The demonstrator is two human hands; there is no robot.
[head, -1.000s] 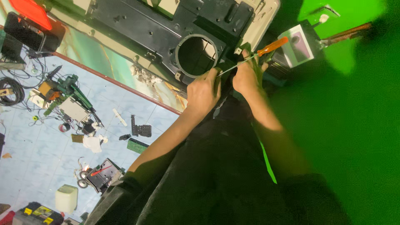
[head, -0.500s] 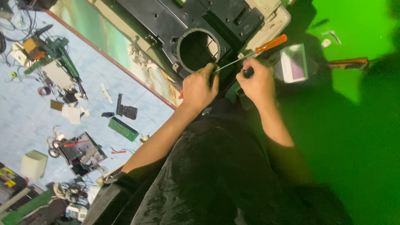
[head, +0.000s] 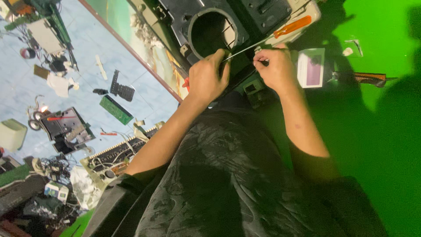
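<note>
Left hand: my left hand [head: 208, 79] is curled shut, knuckles toward me, fingertips pinched on something at the rim of the round opening; I cannot tell what it is, only that the screwdriver's metal shaft passes just past those fingertips
Right hand: my right hand [head: 274, 68] is closed in a pinch too, thumb and forefinger meeting near the same shaft, perhaps on a small part too tiny to make out
Screwdriver: the orange-handled screwdriver [head: 291, 27] lies slantwise just beyond both hands, handle up past the right knuckles, thin shaft running down toward the left fingertips; I judge it is parked there to stay within reach
Housing: the black housing [head: 258, 13] lies flat right in front of both hands, its big round opening [head: 212, 33] just above the left hand, so both wrists can brace on it
Small box: a white and purple box [head: 310, 66] lies just to the outer side of the right hand on the green cloth [head: 386, 131]
Further out: well to the left of the left arm, a green circuit board [head: 115, 109] and loose parts lie scattered on the pale blue floor [head: 87, 52]
</note>
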